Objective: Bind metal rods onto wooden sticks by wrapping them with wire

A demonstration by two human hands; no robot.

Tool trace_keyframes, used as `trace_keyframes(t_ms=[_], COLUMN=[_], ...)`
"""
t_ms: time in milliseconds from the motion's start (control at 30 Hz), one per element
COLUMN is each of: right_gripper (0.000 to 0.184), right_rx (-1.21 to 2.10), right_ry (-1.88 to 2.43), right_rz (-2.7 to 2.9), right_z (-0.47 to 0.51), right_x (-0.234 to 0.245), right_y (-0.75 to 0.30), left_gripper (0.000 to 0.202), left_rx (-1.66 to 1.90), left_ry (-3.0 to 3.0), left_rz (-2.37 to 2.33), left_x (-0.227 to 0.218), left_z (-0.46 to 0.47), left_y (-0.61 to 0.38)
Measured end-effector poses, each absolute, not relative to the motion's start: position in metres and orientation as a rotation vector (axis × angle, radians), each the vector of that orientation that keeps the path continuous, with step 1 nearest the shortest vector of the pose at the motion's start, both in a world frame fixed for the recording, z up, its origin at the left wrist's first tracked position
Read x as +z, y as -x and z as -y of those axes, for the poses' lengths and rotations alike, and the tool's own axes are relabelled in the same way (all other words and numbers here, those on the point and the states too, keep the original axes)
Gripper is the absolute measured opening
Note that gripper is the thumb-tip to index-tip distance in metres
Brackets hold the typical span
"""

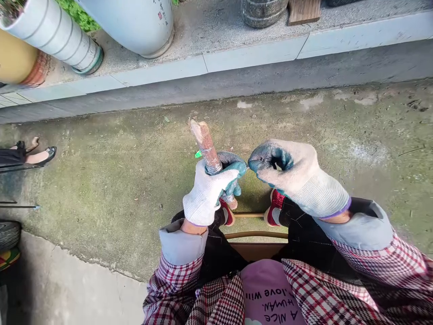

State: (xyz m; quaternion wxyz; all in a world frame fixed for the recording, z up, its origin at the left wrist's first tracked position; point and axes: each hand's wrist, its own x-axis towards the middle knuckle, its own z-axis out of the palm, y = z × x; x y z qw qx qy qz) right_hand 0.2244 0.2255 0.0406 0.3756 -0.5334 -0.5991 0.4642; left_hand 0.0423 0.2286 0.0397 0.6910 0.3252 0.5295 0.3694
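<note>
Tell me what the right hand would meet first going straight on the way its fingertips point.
Ahead of the right hand is most likely the left hand first, then the stick it holds. One view leaves the depth between the hands uncertain.

A lilac shirt [262, 280] carries dark lettering, upside down, with "A NICE HUMAN" legible. Flanking the shirt is an open checked jacket [314, 293] in white, dark and pinkish red; its 2 sleeves end in plain grey cuffs [184, 246]. Beyond the shirt, the left grip [211, 187] and right grip [294, 169] wear knitted off-white gloves, coated dark teal over the fingers, with purple hems. Past the shirt show black trousers [309, 234] with pale stitching, then 2 red shoes [276, 198] with pale soles.
</note>
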Motion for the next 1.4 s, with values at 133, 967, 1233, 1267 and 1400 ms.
trace_keyframes(t_ms=[133, 967, 1233, 1267, 1400], right_gripper=[0.005, 0.008, 0.007, 0.005, 0.003], right_rx=[0.899, 1.836, 1.591, 1.512, 1.092], right_ry=[1.427, 1.255, 1.294, 1.296, 1.342], right_rz=[1.875, 0.706, 0.995, 1.084, 1.568], right_z=[-0.222, -0.232, -0.224, -0.222, -0.212], right_x=[0.047, 0.041, 0.047, 0.047, 0.051], right_y=[-0.226, -0.217, -0.214, -0.214, -0.215], left_gripper=[0.012, 0.024, 0.013, 0.014, 0.013], left_rx=[0.75, 0.754, 0.9, 0.883, 0.896], left_ry=[-0.783, -1.91, -1.34, -1.19, -0.724], left_rz=[-1.284, -1.483, -1.455, -1.429, -1.138], left_x=[0.044, 0.02, 0.046, 0.048, 0.046], left_z=[-0.231, -0.221, -0.216, -0.215, -0.214], left_y=[-0.042, -0.025, -0.043, -0.045, -0.045])
